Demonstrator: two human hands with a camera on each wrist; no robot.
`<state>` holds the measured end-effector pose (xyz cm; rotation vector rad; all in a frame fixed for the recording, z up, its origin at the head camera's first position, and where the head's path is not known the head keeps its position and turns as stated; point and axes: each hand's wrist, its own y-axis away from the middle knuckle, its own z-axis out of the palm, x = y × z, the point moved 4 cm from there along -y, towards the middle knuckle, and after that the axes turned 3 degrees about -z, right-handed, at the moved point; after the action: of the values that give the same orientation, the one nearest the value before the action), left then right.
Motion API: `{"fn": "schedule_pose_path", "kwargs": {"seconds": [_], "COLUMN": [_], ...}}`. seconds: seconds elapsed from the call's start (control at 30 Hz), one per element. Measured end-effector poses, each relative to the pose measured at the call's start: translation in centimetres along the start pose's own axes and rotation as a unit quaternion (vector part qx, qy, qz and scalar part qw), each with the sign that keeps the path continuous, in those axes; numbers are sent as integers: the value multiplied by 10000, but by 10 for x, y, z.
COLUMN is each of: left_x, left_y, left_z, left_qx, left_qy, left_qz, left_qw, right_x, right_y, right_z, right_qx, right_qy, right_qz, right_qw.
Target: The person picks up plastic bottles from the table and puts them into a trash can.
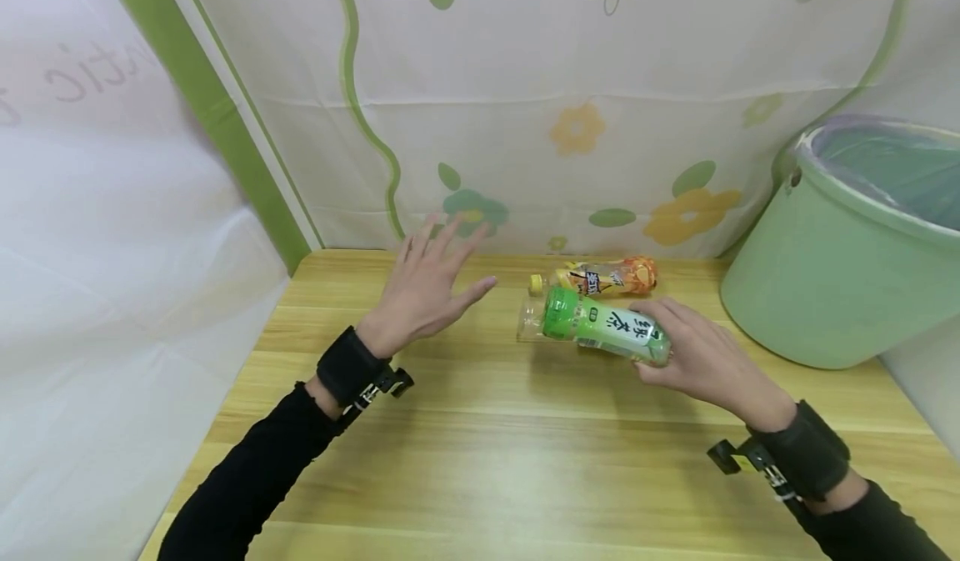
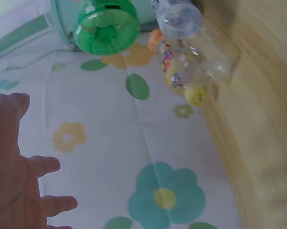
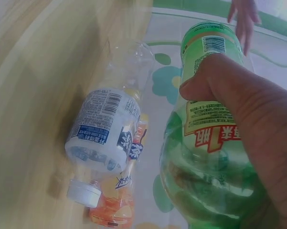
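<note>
My right hand (image 1: 708,357) grips a green tea bottle (image 1: 611,328) by one end, holding it tilted above the table. In the right wrist view the thumb (image 3: 248,102) lies across the bottle's label. My left hand (image 1: 420,298) hovers over the table's back left, fingers spread, touching nothing. Behind the green bottle lies a clear bottle (image 1: 529,319). Its white label (image 3: 102,119) and white cap show in the right wrist view, though the head view mostly hides it. Beyond it, an orange-labelled bottle (image 1: 615,277) with a yellow cap lies on its side near the back edge.
A light green bin (image 1: 832,277) lined with a plastic bag stands at the right, beside the wooden table (image 1: 480,461). A white curtain (image 1: 480,144) with printed flowers hangs along the back edge; white fabric (image 1: 112,294) hangs on the left.
</note>
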<state>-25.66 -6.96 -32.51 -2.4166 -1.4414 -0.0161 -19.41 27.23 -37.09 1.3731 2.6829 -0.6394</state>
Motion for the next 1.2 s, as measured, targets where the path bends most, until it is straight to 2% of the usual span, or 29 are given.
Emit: {"fn": "schedule_pose_path", "kwargs": {"seconds": [0.23, 0.43, 0.7, 1.0, 1.2], "left_x": [-31, -46, -54, -55, -55], "left_y": [14, 25, 36, 45, 49], "left_z": [22, 47, 74, 92, 99], "left_qx": [-93, -341, -531, -947, -1032], "left_qy": [167, 222, 417, 441, 412], "left_qz": [-372, -549, -705, -888, -948], "left_qw": [9991, 9977, 9952, 9906, 9893], "right_x": [1, 0, 0, -2, -4], "right_y": [0, -1, 0, -1, -3], "right_z": [0, 1, 7, 8, 6], "right_qx": [14, 9, -141, -151, -158], "right_qy": [14, 9, 67, -12, -16], "right_qz": [-59, -102, -116, -151, -188], "right_qw": [10000, 9999, 9998, 9998, 9997]}}
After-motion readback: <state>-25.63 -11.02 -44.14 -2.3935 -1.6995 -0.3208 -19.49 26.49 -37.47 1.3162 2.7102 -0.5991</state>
